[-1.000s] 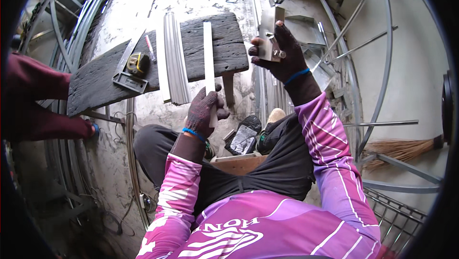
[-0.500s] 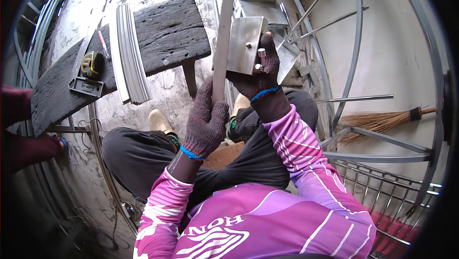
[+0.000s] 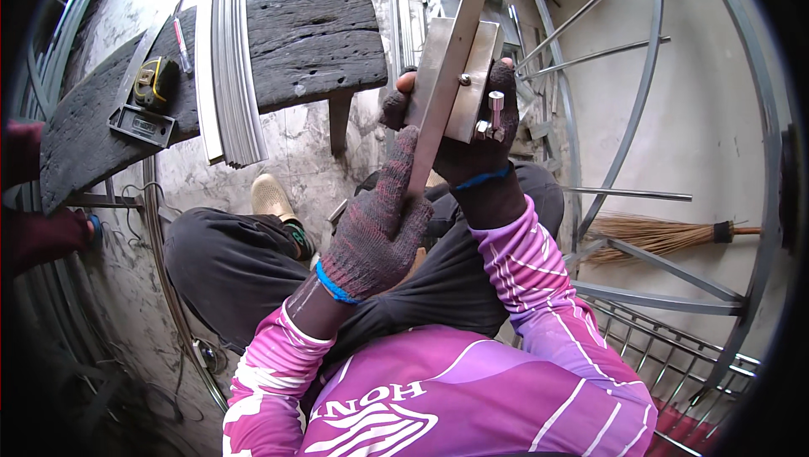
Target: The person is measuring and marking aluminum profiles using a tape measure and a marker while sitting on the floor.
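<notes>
Workshop corner, pale wall (image 3: 708, 120) on the right, straw broom (image 3: 653, 235) beside it. Dark wooden bench (image 3: 320, 31) ahead to the left, carrying stacked metal profiles (image 3: 232, 69), yellow-and-black tape measure (image 3: 156, 83), metal square (image 3: 141, 126), red-and-white marker (image 3: 182, 45). Person (image 3: 497, 381) sits close by. Gloved left hand (image 3: 371, 233) clamped round the lower end of a flat metal strip (image 3: 451, 56), one finger laid along it. Gloved right hand (image 3: 480, 158) grips a silver metal box (image 3: 465, 109) from behind, fingertips at both sides, bolts (image 3: 497, 103) by its right edge. Hands near each other. Strip slants across the box's face, just beside a small screw (image 3: 464, 80); can't tell whether strip and box touch. Maroon trouser leg (image 3: 46, 242), someone else's, far left.
</notes>
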Demonstrator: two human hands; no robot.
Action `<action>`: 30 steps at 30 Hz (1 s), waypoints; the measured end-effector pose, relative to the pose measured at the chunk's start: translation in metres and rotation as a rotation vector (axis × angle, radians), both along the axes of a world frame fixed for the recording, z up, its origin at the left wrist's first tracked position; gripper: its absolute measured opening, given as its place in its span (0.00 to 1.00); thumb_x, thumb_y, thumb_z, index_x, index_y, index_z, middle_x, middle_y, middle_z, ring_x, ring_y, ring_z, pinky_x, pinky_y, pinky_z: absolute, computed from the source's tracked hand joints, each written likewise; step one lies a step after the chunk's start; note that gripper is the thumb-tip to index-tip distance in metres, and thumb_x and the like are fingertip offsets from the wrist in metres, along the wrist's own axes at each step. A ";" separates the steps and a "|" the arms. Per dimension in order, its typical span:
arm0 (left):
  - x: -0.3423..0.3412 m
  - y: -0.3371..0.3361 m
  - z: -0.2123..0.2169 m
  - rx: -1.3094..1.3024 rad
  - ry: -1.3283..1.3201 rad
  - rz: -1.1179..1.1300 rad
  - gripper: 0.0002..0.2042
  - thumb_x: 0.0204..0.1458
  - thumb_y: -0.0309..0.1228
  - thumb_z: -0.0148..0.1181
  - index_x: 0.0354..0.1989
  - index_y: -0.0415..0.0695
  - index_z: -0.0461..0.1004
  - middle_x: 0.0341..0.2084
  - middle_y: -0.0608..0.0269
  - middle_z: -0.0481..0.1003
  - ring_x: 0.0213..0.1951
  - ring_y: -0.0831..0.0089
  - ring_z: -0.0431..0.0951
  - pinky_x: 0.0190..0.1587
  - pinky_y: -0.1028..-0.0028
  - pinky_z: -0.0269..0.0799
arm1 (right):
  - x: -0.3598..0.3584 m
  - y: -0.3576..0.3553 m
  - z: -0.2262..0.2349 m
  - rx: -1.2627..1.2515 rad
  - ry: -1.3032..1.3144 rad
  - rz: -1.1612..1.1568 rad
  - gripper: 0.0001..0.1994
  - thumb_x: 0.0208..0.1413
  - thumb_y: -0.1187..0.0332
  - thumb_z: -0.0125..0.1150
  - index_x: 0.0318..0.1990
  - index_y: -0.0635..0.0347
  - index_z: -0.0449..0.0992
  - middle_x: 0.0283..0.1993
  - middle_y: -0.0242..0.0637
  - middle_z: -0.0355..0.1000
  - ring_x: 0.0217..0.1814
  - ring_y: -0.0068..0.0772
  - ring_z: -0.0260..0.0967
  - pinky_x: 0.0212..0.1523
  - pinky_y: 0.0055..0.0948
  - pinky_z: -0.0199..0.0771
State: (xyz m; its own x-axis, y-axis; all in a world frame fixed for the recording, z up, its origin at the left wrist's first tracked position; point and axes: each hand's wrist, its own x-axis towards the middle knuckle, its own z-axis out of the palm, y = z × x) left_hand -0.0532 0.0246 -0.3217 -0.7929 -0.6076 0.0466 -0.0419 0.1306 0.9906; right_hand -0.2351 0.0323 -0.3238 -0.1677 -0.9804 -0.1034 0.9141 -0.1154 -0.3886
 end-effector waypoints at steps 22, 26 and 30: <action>0.008 -0.002 0.009 0.263 0.045 -0.072 0.36 0.57 0.20 0.49 0.71 0.45 0.39 0.26 0.60 0.72 0.22 0.79 0.71 0.27 0.76 0.69 | -0.002 -0.002 -0.003 0.045 0.450 -0.071 0.44 0.56 0.34 0.43 0.59 0.74 0.58 0.46 0.55 0.71 0.47 0.46 0.74 0.47 0.38 0.78; 0.008 -0.004 0.021 0.617 0.109 -0.124 0.36 0.56 0.21 0.51 0.71 0.47 0.40 0.34 0.58 0.72 0.23 0.76 0.71 0.28 0.74 0.70 | -0.005 0.001 0.002 0.092 0.417 -0.008 0.38 0.57 0.37 0.47 0.56 0.70 0.62 0.44 0.47 0.71 0.43 0.36 0.75 0.41 0.35 0.79; 0.007 -0.005 0.020 0.697 0.183 -0.099 0.34 0.59 0.21 0.47 0.72 0.51 0.41 0.26 0.67 0.70 0.21 0.83 0.66 0.24 0.80 0.64 | -0.014 0.001 -0.044 0.222 0.770 -0.154 0.36 0.58 0.40 0.48 0.56 0.69 0.62 0.47 0.50 0.70 0.47 0.42 0.75 0.43 0.38 0.80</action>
